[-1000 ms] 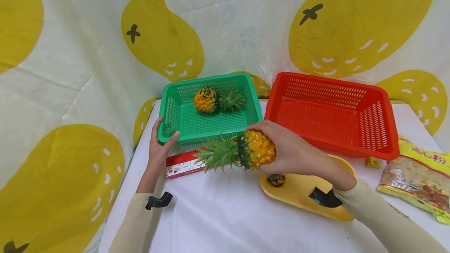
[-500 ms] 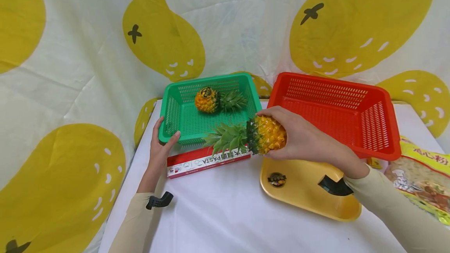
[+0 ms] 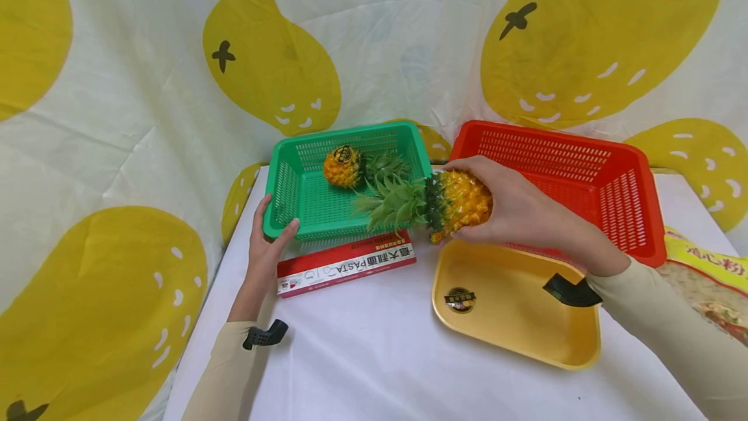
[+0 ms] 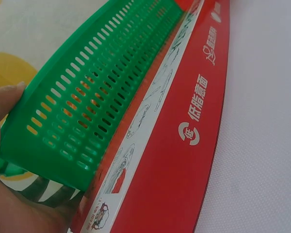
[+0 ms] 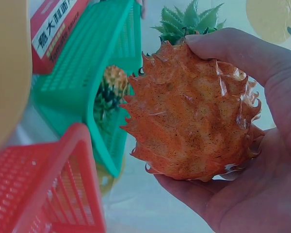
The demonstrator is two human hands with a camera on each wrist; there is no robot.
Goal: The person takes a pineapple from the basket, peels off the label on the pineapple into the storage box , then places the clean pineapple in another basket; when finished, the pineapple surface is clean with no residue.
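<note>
1. The left hand (image 3: pixel 265 249) grips the green basket (image 3: pixel 315 203) at its seven-o'clock corner, thumb on the near side and fingers bent round the rim.
2. Inside that basket, towards twelve o'clock, a stickered pineapple (image 3: pixel 343 169) lies on its side, leaves pointing to three.
3. Just beside the basket, at six o'clock, lies a red-and-white pasta box (image 3: pixel 347 266).
4. The held pineapple (image 3: pixel 464 200) is off the table at the green basket's four o'clock, leaves pointing to nine and overlapping its near right corner in the head view.
5. The right hand (image 3: pixel 508 206) spreads wide round that fruit's base, thumb and fingers on opposite sides.
6. At the held fruit's five o'clock sits a yellow tray (image 3: pixel 520 320).
7. A red basket (image 3: pixel 590 197) stands at the green one's three o'clock.
8. At the red basket's four o'clock lies a yellow-printed bag (image 3: pixel 710 258), partly hidden by the sleeve.
</note>
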